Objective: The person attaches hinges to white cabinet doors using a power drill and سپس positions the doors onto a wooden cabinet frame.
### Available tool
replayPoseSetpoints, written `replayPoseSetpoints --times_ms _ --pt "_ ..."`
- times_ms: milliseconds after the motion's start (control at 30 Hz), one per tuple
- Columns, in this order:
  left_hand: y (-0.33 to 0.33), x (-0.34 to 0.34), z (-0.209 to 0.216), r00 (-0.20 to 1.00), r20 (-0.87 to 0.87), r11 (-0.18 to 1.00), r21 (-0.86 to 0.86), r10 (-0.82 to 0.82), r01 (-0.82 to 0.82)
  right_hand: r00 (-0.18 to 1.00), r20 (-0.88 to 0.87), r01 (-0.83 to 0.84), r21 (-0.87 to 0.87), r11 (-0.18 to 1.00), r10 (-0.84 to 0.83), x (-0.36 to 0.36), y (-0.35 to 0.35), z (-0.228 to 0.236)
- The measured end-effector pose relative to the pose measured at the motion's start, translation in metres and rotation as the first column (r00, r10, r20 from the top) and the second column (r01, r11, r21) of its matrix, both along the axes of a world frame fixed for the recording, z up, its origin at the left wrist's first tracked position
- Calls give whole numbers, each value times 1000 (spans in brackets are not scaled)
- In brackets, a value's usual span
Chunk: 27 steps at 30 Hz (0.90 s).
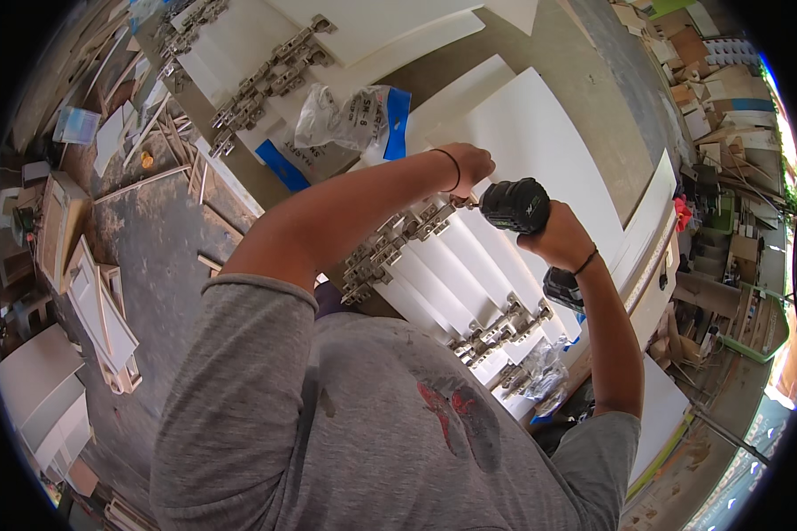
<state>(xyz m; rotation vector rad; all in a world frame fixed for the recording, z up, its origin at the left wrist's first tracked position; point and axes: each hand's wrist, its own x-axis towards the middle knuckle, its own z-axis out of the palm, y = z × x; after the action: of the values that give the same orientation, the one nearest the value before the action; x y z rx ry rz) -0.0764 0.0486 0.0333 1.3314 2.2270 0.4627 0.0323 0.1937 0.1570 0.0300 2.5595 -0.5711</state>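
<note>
Grey bench (604, 102), cluttered workshop. White panels (553, 133) laid across bench, rows of metal hinges (274, 78) along them. Floor (181, 257) at left dark, scuffed; wood scraps (731, 119) piled at far right. Clear bag (341, 119) with blue ends on upper panels; second bag (543, 372) near lower hinges; contents unclear in both. Right hand (562, 237) grips drill (515, 205), tip over panel edge beside a hinge. Left hand (471, 168) curled just beside the tip; can't tell if it holds anything.

You're in a woodworking workshop: white panels (549, 124) with metal hinges (274, 75) cover your desk (593, 84), beside a power drill (515, 205), and wood offcuts (742, 92) lie piled around you.
</note>
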Motion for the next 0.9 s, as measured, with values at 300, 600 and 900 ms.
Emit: replayPoseSetpoints --times_ms 300,600,900 --pt "-1 0 6 1000 18 1000 -9 5 -5 998 -1 -67 43 997 68 -3 1 -3" --pt "-2 0 -2 1000 -3 999 45 6 -6 994 30 -108 124 986 105 -13 -2 -3" --pt "1 -1 -6 1000 -10 999 48 5 -5 991 51 -131 138 982 125 -16 -3 -1"
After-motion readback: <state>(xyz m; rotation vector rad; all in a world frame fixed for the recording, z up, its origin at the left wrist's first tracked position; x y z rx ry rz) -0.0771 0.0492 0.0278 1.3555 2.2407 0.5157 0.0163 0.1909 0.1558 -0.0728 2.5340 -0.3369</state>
